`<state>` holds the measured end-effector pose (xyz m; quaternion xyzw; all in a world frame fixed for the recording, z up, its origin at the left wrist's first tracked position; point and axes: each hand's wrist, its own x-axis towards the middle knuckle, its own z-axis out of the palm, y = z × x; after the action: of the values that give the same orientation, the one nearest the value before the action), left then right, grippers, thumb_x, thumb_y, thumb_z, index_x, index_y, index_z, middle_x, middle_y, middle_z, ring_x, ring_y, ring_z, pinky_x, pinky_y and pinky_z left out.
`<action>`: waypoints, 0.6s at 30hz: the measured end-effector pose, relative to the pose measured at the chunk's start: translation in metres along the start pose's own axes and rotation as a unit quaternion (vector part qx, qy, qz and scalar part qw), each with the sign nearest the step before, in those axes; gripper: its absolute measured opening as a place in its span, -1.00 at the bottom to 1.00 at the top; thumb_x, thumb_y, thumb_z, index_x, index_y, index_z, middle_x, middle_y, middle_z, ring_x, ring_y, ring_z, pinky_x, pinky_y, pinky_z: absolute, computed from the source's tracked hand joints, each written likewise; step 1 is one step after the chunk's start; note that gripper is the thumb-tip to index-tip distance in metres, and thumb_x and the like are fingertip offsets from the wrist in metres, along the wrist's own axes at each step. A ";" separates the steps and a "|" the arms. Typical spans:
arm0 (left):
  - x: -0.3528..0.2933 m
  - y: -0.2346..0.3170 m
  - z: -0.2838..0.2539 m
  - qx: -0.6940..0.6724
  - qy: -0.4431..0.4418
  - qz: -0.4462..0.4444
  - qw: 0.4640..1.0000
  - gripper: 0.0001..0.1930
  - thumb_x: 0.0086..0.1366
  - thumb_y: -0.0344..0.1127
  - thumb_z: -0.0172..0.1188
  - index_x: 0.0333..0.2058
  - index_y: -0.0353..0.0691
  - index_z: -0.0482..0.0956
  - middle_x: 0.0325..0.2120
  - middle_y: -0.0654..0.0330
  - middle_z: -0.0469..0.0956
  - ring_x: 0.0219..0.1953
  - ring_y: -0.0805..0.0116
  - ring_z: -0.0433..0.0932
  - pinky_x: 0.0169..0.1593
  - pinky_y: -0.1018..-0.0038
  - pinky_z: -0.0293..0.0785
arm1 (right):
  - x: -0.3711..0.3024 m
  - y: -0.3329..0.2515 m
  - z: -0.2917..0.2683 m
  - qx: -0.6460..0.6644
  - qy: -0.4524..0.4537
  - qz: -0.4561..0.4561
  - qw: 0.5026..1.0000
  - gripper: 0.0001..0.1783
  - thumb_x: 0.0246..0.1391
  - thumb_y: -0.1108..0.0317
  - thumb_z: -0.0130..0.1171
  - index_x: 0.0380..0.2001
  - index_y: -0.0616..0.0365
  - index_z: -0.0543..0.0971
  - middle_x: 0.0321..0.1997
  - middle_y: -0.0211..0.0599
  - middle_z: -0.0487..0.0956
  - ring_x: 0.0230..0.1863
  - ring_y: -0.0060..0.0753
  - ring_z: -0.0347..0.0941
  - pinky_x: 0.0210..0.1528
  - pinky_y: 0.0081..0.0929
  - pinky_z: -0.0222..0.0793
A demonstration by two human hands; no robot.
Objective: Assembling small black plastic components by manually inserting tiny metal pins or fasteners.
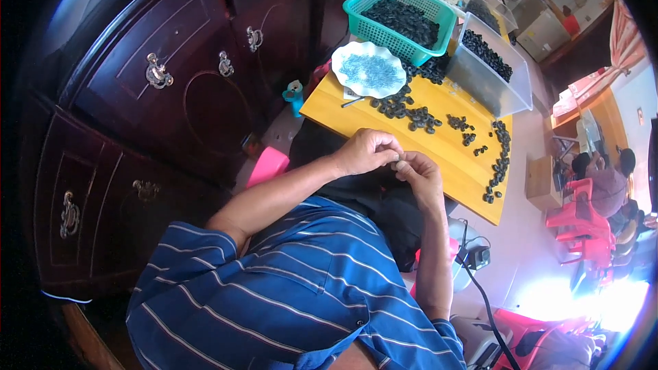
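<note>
My left hand (370, 152) and my right hand (421, 177) meet over my lap, at the near edge of the yellow table (439, 147). The fingertips of both are pinched together around something small and dark, mostly hidden by the fingers. Just beyond the hands, small black rings (423, 119) lie loose on the tabletop in clusters. A line of more black rings (499, 164) runs along the right side. A white scalloped plate (340, 62) at the table's left holds many small clear-blue pieces.
A green basket (353, 17) full of black parts stands at the back, beside a clear plastic bin (504, 96) of black rings. Dark wooden cabinets (205, 82) rise at the left. Other people sit on pink chairs (582, 226) at the right. A black cable (483, 301) hangs beside my right arm.
</note>
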<state>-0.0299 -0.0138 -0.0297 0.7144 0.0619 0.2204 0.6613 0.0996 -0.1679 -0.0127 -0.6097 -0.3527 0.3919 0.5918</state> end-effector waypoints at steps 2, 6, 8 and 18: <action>-0.002 0.008 0.001 0.111 0.015 0.085 0.990 -0.89 0.26 -0.52 0.24 -0.22 -0.33 0.60 -0.46 0.26 0.62 -0.46 0.59 0.54 -0.37 0.57 0.50 | -0.001 -0.002 -0.001 -0.012 -0.013 0.013 1.000 -0.85 0.24 0.44 0.20 -0.16 0.26 0.60 -0.31 -0.42 0.63 -0.31 -0.66 0.50 -0.20 -0.68 0.41; -0.002 0.016 0.005 0.128 0.038 0.106 0.985 -0.83 0.26 -0.50 0.25 -0.16 -0.31 0.59 -0.44 0.22 0.63 -0.44 0.56 0.58 -0.34 0.55 0.53 | -0.003 -0.004 -0.002 0.010 -0.011 0.027 1.000 -0.84 0.24 0.37 0.22 -0.19 0.22 0.61 -0.30 -0.41 0.64 -0.31 -0.65 0.49 -0.20 -0.67 0.40; -0.002 0.017 0.003 0.146 0.037 0.085 0.985 -0.79 0.25 -0.47 0.27 -0.12 -0.32 0.57 -0.44 0.21 0.64 -0.42 0.54 0.60 -0.33 0.54 0.54 | -0.003 -0.005 -0.002 0.017 -0.011 0.039 0.999 -0.82 0.24 0.34 0.22 -0.19 0.21 0.61 -0.30 -0.41 0.64 -0.31 -0.65 0.49 -0.20 -0.66 0.39; -0.006 0.033 0.009 0.236 0.060 0.132 0.961 -0.56 0.13 -0.29 0.43 -0.04 -0.30 0.55 -0.30 0.11 0.62 -0.40 0.36 0.63 -0.32 0.46 0.57 | 0.001 0.009 0.002 0.197 0.015 0.080 0.977 -0.81 0.28 0.26 0.17 -0.18 0.12 0.62 -0.27 -0.42 0.66 -0.30 -0.61 0.56 -0.13 -0.59 0.48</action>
<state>-0.0388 -0.0283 0.0004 0.8374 0.0573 0.3272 0.4341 0.0977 -0.1667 -0.0216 -0.5133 -0.2097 0.4910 0.6719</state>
